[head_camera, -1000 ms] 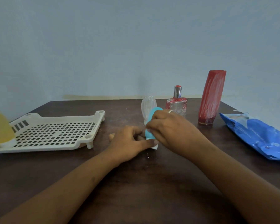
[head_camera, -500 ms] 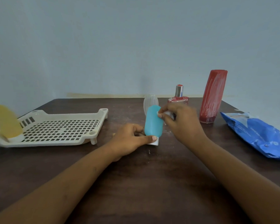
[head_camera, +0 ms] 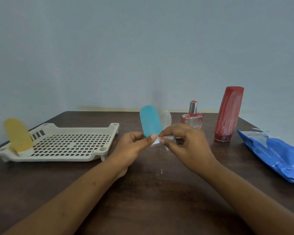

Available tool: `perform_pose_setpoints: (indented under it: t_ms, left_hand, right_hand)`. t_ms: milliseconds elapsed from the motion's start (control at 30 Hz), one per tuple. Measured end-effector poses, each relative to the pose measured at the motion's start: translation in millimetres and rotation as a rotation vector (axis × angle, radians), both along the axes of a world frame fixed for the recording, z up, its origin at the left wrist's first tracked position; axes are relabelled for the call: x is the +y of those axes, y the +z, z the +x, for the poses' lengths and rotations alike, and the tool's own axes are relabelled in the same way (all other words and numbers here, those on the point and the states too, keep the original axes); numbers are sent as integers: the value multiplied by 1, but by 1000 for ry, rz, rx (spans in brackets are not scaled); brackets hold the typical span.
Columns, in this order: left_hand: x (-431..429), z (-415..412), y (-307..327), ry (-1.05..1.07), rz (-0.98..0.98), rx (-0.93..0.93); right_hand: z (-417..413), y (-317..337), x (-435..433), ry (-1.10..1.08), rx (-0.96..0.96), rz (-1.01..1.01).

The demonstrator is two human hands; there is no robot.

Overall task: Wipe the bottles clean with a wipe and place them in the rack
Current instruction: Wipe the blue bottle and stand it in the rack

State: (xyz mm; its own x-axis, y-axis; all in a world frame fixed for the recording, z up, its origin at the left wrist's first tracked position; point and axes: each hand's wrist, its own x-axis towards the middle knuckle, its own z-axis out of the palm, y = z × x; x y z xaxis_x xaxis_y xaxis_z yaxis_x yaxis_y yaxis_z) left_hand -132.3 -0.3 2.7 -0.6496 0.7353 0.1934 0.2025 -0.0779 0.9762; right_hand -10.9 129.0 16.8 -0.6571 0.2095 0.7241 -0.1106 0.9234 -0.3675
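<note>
A small blue bottle (head_camera: 150, 122) stands cap-down at the table's middle, tilted a little to the left. My left hand (head_camera: 131, 149) grips its lower end, thumb across the white cap. My right hand (head_camera: 185, 146) pinches a white wipe (head_camera: 170, 138) against that cap. The cream slotted rack (head_camera: 66, 145) lies to the left, and a yellow bottle (head_camera: 17, 134) stands cap-down in its left corner. Behind the blue bottle a clear ribbed bottle (head_camera: 166, 118) is half hidden.
A glass perfume bottle (head_camera: 192, 118) with a silver cap and a tall red bottle (head_camera: 228, 114) streaked with white stand at the back right. A blue wipe pack (head_camera: 277, 153) lies at the right edge. The dark wooden table (head_camera: 151, 192) ends at a grey wall.
My right hand slid the wipe down the blue bottle from its top to its cap, uncovering the blue body. The bottle now stands higher and leans left. My left hand kept its hold.
</note>
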Motion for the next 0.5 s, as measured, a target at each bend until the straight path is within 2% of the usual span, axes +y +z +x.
perform_pose_setpoints:
  t_ms: [233, 367, 500]
  left_hand:
    - [2, 5, 0, 61, 138, -72]
    - [4, 10, 0, 51, 211, -107]
    - [7, 18, 1, 29, 215, -101]
  right_hand:
    - [-1, -1, -7, 31, 64, 15]
    - [-2, -1, -11, -23, 112, 7]
    - [-2, -2, -10, -48, 168, -231]
